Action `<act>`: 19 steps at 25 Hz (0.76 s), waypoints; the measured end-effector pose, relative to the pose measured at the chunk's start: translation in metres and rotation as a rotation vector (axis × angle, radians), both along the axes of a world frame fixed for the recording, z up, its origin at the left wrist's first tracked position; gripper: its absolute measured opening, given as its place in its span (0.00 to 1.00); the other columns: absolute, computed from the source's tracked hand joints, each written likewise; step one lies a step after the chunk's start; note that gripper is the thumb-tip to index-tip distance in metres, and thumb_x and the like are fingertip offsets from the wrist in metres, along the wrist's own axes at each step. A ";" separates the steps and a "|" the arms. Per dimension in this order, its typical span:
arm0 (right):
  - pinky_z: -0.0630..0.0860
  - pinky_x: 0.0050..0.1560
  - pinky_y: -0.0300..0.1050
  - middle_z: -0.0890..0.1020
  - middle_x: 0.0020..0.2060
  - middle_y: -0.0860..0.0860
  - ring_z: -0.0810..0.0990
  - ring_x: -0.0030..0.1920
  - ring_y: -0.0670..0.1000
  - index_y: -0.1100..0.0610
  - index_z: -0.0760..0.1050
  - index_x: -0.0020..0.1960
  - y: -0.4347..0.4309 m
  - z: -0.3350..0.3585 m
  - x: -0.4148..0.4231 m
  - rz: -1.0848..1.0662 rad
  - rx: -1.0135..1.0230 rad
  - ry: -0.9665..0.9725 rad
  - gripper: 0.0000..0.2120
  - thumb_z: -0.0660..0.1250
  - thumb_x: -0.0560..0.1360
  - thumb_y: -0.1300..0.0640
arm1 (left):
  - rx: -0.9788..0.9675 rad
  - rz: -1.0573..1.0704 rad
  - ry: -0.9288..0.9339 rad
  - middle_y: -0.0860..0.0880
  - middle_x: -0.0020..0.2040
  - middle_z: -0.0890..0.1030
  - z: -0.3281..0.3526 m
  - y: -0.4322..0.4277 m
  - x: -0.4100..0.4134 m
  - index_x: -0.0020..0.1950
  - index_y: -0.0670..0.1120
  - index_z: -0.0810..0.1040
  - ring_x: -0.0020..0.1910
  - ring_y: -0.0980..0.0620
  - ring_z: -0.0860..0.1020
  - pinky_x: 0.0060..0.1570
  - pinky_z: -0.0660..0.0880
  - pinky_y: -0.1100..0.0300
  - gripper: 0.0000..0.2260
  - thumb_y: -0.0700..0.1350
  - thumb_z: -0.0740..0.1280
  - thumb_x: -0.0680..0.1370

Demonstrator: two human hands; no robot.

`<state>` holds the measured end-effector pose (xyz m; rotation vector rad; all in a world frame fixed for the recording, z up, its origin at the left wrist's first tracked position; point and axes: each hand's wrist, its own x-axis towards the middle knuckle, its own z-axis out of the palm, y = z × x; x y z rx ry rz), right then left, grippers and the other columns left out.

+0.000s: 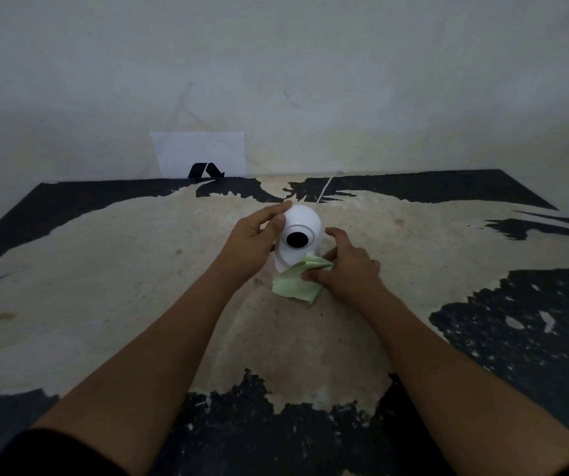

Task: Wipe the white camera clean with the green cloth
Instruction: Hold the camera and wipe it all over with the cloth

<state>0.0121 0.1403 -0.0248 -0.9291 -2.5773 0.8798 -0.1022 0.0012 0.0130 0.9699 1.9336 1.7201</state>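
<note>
We've got our left hand (254, 240) wrapped round the white camera (298, 237) mid-table (104, 269), right hand (346, 266) pinching the green cloth (293, 286) at its base.

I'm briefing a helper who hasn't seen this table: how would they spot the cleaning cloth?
On the worn black-and-beige tabletop, find the white dome camera at centre. The pale green cloth lies crumpled at its base under the right hand, the only green, soft thing there.

Smooth plastic camera (299, 235), soft green cloth (293, 285), worn, rough tabletop (139, 286).
</note>
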 end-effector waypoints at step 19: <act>0.60 0.53 0.53 0.81 0.56 0.50 0.69 0.61 0.60 0.44 0.66 0.65 -0.006 0.001 0.005 -0.125 0.187 -0.077 0.38 0.70 0.59 0.31 | 0.003 -0.009 -0.042 0.48 0.67 0.74 0.004 0.001 -0.005 0.63 0.50 0.76 0.64 0.46 0.74 0.56 0.78 0.51 0.13 0.44 0.58 0.80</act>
